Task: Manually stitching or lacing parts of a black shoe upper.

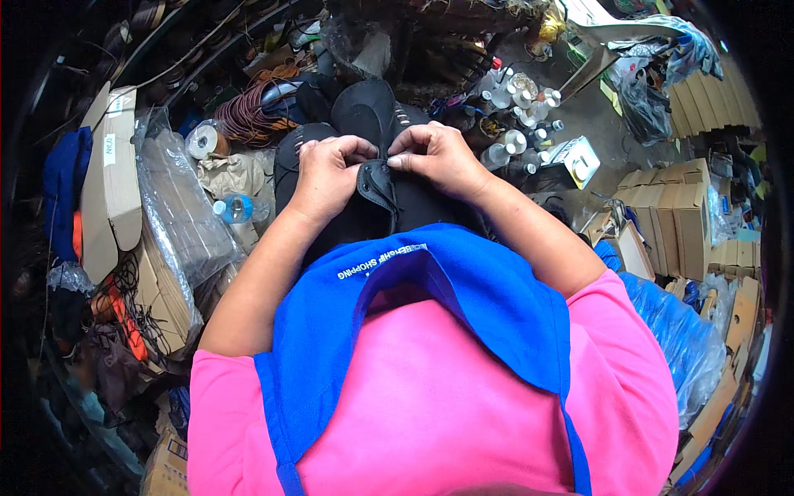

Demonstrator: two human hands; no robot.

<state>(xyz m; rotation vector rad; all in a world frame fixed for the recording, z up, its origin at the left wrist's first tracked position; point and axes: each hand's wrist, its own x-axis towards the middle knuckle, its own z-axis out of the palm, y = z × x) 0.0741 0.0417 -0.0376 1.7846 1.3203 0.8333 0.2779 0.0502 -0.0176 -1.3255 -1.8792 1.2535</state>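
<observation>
My left hand (324, 175) and my right hand (440, 159) meet over my lap. Between them is a black shoe upper (377, 192) with eyelets and stitching along its edge. The thumb and fingertips of my right hand pinch at its top edge. My left fingers are curled closed against its other side; whether they also hold a thread or lace is too small to make out. Just beyond the hands stands another rounded black shoe piece (364, 112), and more black pieces with pale stitches lie around my knees.
Left of me are a cord coil (252, 112), a thread spool (203, 140), a blue-labelled plastic bottle (235, 208) and cardboard pieces (112, 190). Ahead to the right stand several bottles (514, 142) and a white tin (572, 161). Cardboard boxes (670, 211) are stacked farther right.
</observation>
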